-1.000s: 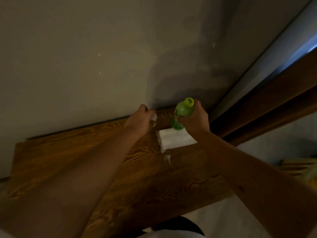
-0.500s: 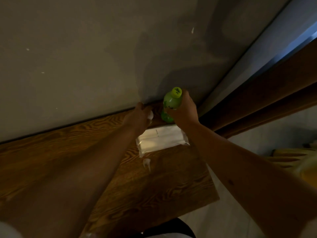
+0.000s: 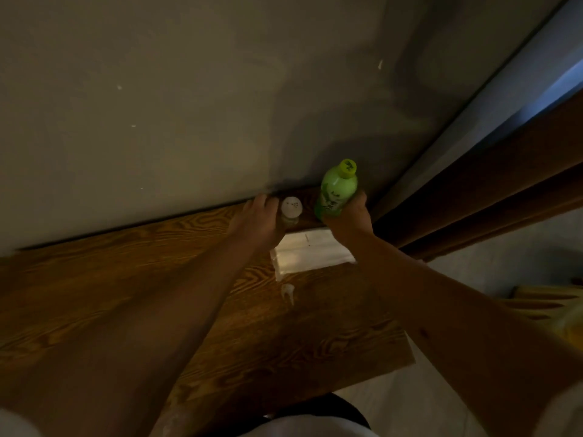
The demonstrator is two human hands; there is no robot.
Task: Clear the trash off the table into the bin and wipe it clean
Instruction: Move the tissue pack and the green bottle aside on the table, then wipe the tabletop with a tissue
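Note:
A green bottle (image 3: 338, 190) with a yellow-green cap stands at the back right of the wooden table (image 3: 126, 279), against the wall. My right hand (image 3: 348, 216) is wrapped around its lower half. Left of it is a small clear bottle with a white cap (image 3: 291, 207), and my left hand (image 3: 258, 222) is closed around its body. A white pack of tissues (image 3: 309, 253) lies flat on the table just in front of both hands. A small crumpled white scrap (image 3: 287, 291) lies in front of the pack.
A grey wall (image 3: 189, 105) rises directly behind the table. Dark brown wooden framing (image 3: 492, 190) runs along the right. The table's right edge ends at pale floor (image 3: 426, 389). Something yellow (image 3: 561, 310) sits low at the far right.
My left hand has shifted so the small white-capped bottle now shows beside its fingers. My right hand stays on the green bottle. The view has moved slightly.

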